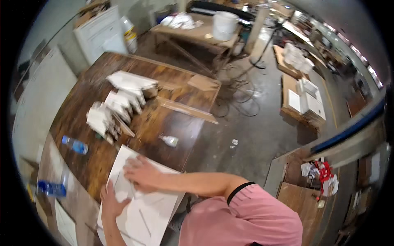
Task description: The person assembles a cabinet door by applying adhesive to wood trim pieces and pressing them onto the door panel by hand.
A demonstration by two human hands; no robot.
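A large white panel [161, 208] with thin grey lines lies tilted across the near edge of the brown wooden table [164, 127]. My left hand [111, 201] rests on the panel's left side, thumb and fingers spread. Across its upper part reaches my right hand [141, 174], laid on the surface with the fingers apart and slightly blurred. Neither hand shows anything held, though what lies under the right palm is hidden. Just beyond the panel, a small white squeeze bottle [169, 141] lies on its side.
White cut pieces [123, 102] stand in uneven stacks on the table. Beside them lie a wooden strip [186, 110] and a clear bottle with blue liquid [75, 144]. A blue object [51, 188] sits at far left. A white bucket [224, 25] stands on a back table; hoses [242, 92] coil on the floor.
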